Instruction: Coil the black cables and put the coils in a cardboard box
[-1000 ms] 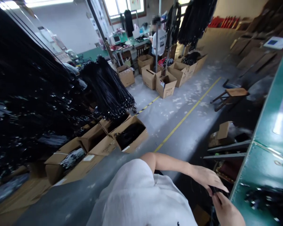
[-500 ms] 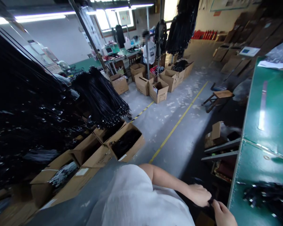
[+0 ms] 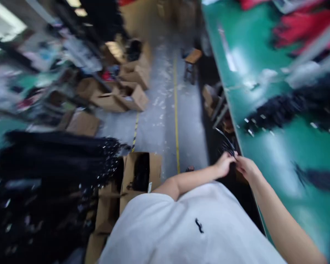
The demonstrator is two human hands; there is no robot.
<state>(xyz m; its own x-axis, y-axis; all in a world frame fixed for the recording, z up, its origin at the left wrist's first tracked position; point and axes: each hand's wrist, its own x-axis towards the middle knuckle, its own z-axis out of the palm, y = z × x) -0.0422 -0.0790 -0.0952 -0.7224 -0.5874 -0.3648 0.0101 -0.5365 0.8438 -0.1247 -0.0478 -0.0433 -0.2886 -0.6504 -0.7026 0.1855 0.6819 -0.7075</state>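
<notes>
The thin bundle of black, cord-like strands (image 3: pixel 228 146) sat at the hands, just beside the edge of the glossy green tabletop (image 3: pixel 291 146), its long axis slanting from the fingers up and leftward in the view, away from the body. Its free ends pointed forward over the dark gap beside the table, fanning loosely, and one paler strand reached out farther than the others. The left hand (image 3: pixel 224 165) was closed around the near end, while the right hand (image 3: pixel 245 167) met it there with bent fingers, seemingly pinching the same end; blur hid the exact fingertip contact. On the smooth, reflective table lay a long, tangled heap of black cords with shiny pale tips (image 3: pixel 277 110), a smaller dark bundle (image 3: pixel 321 179) and, farther off, a soft red pile (image 3: pixel 310 29). To the left hung a dense row of black cords with glinting ends (image 3: pixel 57 157), beside an open brown cardboard box (image 3: pixel 155 167) with black contents; a small wooden stool (image 3: pixel 193 56) stood ahead on the worn grey floor (image 3: pixel 191 121). Compared with half a second earlier, the view had swung rightward, bringing the red pile and the right forearm into sight, and the strands now showed clearly beyond the hands.
</notes>
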